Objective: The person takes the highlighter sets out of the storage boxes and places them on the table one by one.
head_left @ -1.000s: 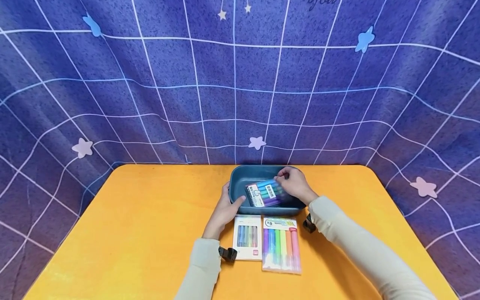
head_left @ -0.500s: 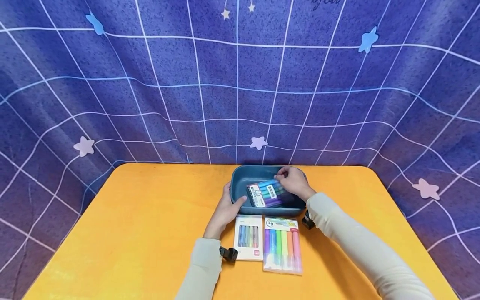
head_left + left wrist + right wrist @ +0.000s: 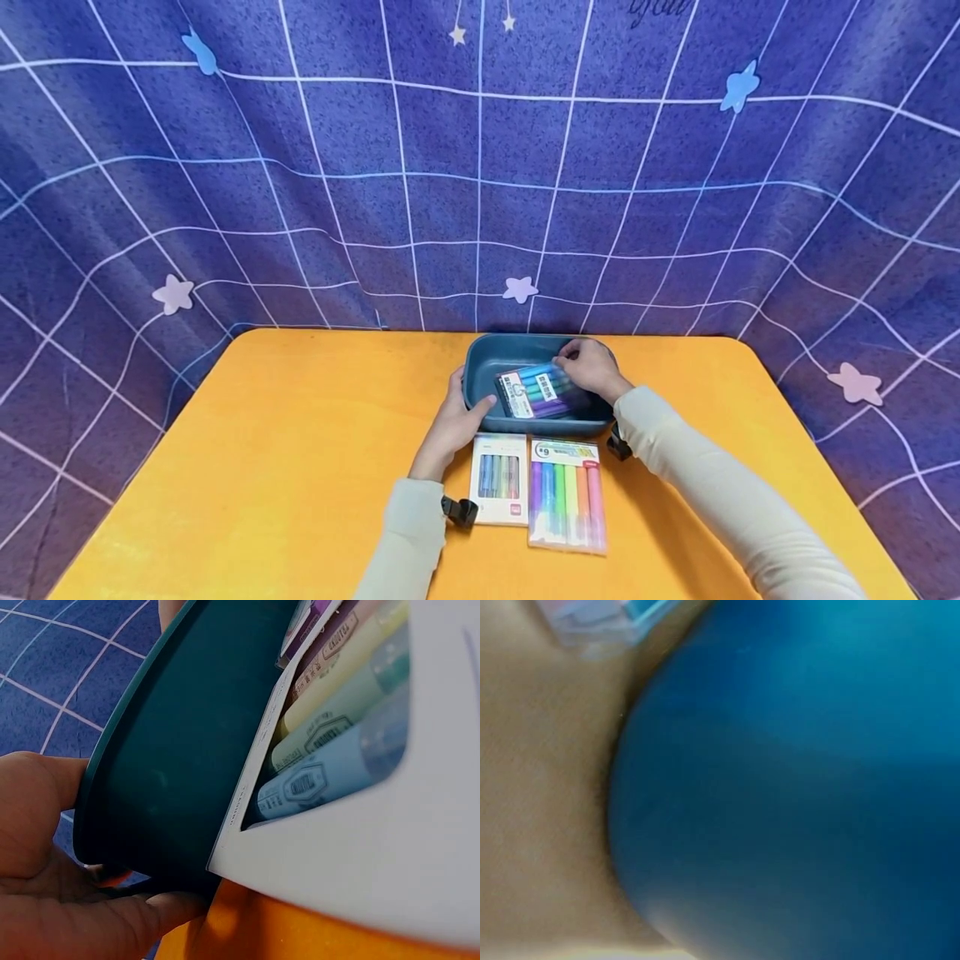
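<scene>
A dark teal plastic bin stands at the back of the table. My left hand holds its left end, with the thumb at the front rim; the left wrist view shows thumb and fingers around the bin's end. Inside the bin lies a clear pack of blue, green and purple pens, tilted. My right hand reaches in from the right and pinches the pack's upper right part between thumb and index finger. In the right wrist view the bin's blurred wall covers most of the picture, hiding the fingertips.
Right in front of the bin lie a white box of markers with a window and, to its right, a clear pack of rainbow highlighters. The yellow table extends to both sides. Behind hangs a blue grid-patterned curtain.
The head view has shifted slightly. Both hands keep the same places on the bin and the pen pack, with no clear movement of either.
</scene>
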The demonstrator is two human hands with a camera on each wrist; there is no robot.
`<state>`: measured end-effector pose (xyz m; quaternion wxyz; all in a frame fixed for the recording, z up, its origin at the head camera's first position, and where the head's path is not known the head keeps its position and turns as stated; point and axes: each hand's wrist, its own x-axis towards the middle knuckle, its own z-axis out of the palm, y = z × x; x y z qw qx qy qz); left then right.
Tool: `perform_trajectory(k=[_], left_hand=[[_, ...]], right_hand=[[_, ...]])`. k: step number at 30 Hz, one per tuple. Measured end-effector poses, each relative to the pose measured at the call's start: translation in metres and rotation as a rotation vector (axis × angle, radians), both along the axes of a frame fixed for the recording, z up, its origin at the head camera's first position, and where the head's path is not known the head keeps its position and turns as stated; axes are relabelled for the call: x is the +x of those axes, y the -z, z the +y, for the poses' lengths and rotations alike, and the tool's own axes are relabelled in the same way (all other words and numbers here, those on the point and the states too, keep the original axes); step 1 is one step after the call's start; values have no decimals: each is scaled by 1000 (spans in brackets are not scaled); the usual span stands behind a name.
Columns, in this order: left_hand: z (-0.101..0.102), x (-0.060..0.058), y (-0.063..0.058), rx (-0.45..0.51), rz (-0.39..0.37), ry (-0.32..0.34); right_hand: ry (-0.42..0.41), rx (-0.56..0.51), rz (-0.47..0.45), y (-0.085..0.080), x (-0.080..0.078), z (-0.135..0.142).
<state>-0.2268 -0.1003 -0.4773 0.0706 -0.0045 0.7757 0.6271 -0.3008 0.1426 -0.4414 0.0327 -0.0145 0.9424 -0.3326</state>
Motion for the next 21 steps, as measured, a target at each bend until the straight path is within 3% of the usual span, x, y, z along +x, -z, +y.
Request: perform_trajectory(k=[5,21], left_hand=[[1,1,1,-9,-6,2],[0,0,1,-3,8,-2]], right_hand=[[-9,-1,-54,0,1,1],[-72,81,-31,4,2,4]])
